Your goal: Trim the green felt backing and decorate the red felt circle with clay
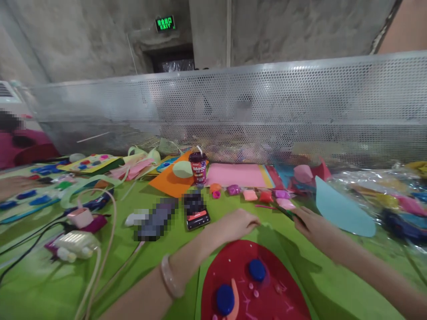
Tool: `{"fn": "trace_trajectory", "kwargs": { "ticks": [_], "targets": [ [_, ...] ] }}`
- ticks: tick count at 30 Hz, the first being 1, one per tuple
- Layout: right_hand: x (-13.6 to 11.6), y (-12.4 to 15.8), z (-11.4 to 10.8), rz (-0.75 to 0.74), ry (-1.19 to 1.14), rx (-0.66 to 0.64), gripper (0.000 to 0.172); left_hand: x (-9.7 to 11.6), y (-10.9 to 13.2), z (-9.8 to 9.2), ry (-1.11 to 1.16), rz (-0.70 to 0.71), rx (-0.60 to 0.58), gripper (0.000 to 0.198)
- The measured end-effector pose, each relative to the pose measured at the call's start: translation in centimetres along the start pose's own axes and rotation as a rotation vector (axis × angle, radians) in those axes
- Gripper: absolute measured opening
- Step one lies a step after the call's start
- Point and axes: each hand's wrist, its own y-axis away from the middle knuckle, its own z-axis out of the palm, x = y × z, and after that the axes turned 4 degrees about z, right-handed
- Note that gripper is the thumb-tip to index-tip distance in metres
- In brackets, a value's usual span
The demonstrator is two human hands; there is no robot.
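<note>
My left hand (238,223), with a pale bangle (171,276) on its wrist, is above the top edge of a red rounded paper piece (243,271). Its fingers are pinched together; what is between them is too small to make out. My right hand (310,224) grips a slim dark tool (283,211), pointing left beside the wrapped clay packs; its kind is unclear. On the red paper sit two blue discs (257,270), a curved salmon-coloured strip (235,297) and small pink bits. Beneath it lies a green sheet (199,284).
Wrapped clay packs (250,195) line up before pink paper (230,174) and a drink cup (199,169). Two phones (198,220), chargers with cables (78,244) lie left. Light-blue paper (342,211) lies right. Another person's hand (15,186) is far left. A perforated metal panel (267,106) stands behind.
</note>
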Motion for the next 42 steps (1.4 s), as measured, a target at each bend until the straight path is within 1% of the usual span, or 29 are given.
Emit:
{"fn": "trace_trajectory", "kwargs": {
  "ticks": [2,4,6,11,14,17,20,24,28,32,36,39,42],
  "targets": [
    [-0.2,-1.3,-0.7,-0.034,-0.038,-0.091,0.037,0.1,0.1,0.3,-0.01,0.046,-0.014,0.029],
    [-0.5,-1.7,-1.2,-0.056,-0.056,-0.164,0.04,0.2,0.2,0.6,-0.023,0.095,-0.017,0.034],
    [-0.6,-1.3,-1.2,-0.049,-0.05,-0.2,0.042,0.4,0.2,1.0,-0.038,0.127,-0.009,0.037],
    [0.1,0.4,-0.7,-0.037,-0.055,-0.229,0.044,0.6,-1.1,1.7,-0.08,0.174,-0.005,0.033],
    [0.8,0.9,0.1,-0.025,-0.06,-0.168,0.047,0.2,-1.9,2.1,-0.098,0.218,-0.034,0.028],
    [1.3,1.2,1.1,-0.087,-0.062,-0.103,0.049,-0.4,-2.1,2.2,-0.1,0.244,-0.046,0.027],
    [1.4,1.2,1.5,-0.138,-0.044,-0.113,0.05,-0.6,-1.9,2.1,-0.079,0.237,-0.031,0.03],
    [1.2,1.2,1.1,-0.07,0.028,-0.136,0.048,-0.5,-1.5,2.2,-0.024,0.216,-0.007,0.033],
    [1.0,1.1,0.8,0.022,0.006,-0.148,0.044,-0.4,-1.1,2.5,0.019,0.188,0.003,0.035],
    [0.9,1.0,1.1,-0.003,0.023,-0.073,0.041,-0.3,-1.0,2.5,0.049,0.163,-0.003,0.037],
    [0.7,0.9,1.3,-0.042,0.034,0.007,0.043,-0.5,-0.9,2.4,0.072,0.134,-0.004,0.039],
    [0.4,1.1,1.2,0.003,-0.017,0.073,0.048,-0.7,-0.9,2.3,0.086,0.133,-0.002,0.041],
    [0.2,1.1,1.2,0.029,-0.049,0.062,0.048,-0.8,-0.8,2.4,0.091,0.135,0.002,0.041]
  ]
}}
